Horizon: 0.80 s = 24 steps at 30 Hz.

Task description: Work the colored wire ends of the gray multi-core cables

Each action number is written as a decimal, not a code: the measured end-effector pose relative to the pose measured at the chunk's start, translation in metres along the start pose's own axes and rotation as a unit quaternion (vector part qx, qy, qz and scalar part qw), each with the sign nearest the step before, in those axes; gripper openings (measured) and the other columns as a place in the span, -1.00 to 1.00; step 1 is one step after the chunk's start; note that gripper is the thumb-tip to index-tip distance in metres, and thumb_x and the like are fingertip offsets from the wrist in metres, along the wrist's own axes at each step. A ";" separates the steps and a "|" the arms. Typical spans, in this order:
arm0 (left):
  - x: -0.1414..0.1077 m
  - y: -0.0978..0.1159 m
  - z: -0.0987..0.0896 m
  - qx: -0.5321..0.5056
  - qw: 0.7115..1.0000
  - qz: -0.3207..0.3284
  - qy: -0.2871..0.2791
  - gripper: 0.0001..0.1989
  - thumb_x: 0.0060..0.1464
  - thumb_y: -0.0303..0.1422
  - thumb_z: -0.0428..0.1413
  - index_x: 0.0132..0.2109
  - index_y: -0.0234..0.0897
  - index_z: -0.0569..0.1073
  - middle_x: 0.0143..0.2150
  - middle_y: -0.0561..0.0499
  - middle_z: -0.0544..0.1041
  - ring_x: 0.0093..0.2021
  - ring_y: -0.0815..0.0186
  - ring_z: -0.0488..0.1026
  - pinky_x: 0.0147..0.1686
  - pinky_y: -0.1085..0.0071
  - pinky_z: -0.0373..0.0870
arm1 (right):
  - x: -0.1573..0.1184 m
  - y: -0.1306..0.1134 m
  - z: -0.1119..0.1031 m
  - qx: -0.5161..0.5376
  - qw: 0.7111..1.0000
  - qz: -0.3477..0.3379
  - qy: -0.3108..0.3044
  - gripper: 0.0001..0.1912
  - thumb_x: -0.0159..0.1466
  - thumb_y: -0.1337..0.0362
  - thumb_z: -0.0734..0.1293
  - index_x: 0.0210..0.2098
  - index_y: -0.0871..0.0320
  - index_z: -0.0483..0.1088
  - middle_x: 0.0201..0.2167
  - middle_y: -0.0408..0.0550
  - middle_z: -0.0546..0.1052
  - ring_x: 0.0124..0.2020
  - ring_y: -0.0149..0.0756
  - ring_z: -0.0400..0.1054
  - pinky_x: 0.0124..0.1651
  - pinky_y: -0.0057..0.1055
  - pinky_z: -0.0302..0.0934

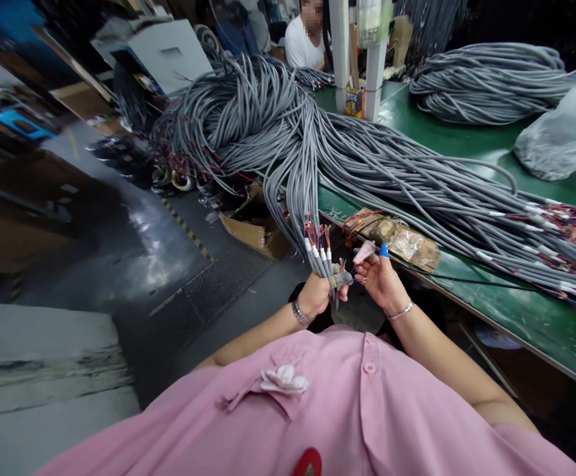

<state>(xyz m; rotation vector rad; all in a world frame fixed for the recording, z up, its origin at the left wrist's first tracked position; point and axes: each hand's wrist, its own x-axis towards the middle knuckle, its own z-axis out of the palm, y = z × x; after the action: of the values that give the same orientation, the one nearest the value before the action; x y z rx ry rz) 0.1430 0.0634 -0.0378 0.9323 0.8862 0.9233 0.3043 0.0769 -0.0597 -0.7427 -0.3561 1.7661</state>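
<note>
Several grey cable ends (320, 256) with white collars and bare coloured wires are gripped in my left hand (318, 291), whose fingers wrap round them below the collars. Just to the right, my right hand (379, 283) is closed in a pinch near a loose wire end, with blue tape (383, 250) on one fingertip. A small pale pink piece (366, 252) shows at its fingers; what exactly the fingertips hold is too small to tell. From the held ends the cables run up to a large grey cable bundle (248, 112) on the table edge.
The green table (496, 142) carries more cables (466, 205), a coiled bundle (491, 82), a plastic bag (563, 132) and a taped block (399, 239) at its edge. An open carton (252, 228) stands below. A person (305, 39) sits behind the table.
</note>
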 end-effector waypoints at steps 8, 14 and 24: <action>-0.016 -0.006 0.009 0.013 0.995 0.083 0.054 -0.73 -0.05 -0.21 0.23 -0.46 -0.35 0.43 -0.60 0.05 0.44 -0.62 0.40 0.38 -0.60 0.47 0.34 | -0.002 -0.004 0.004 -0.033 0.999 -0.032 0.007 -0.66 0.12 -0.01 0.42 -0.34 0.15 0.44 -0.41 -0.12 0.50 -0.44 -0.42 0.34 -0.40 -0.50 0.26; -0.010 -0.008 0.016 0.020 0.992 0.084 0.094 -0.71 -0.09 -0.16 0.22 -0.46 -0.31 0.41 -0.59 0.04 0.46 -0.55 0.36 0.43 -0.55 0.45 0.39 | 0.000 -0.004 0.008 -0.074 0.996 -0.051 0.005 -0.60 0.12 -0.08 0.38 -0.33 0.15 0.46 -0.37 -0.08 0.53 -0.47 -0.43 0.31 -0.44 -0.50 0.23; -0.001 -0.009 0.020 0.009 0.992 0.082 0.099 -0.69 -0.08 -0.17 0.22 -0.50 -0.33 0.38 -0.63 0.08 0.42 -0.63 0.42 0.36 -0.58 0.48 0.35 | 0.008 0.002 0.016 -0.036 0.995 -0.082 0.040 -0.62 0.05 -0.05 0.46 -0.41 0.16 0.43 -0.47 -0.14 0.49 -0.48 -0.45 0.29 -0.44 -0.51 0.20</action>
<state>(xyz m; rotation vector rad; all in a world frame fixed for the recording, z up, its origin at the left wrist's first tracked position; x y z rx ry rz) 0.1629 0.0545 -0.0390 0.9500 0.9975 1.1651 0.2912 0.0861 -0.0517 -0.8092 -0.4162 1.5719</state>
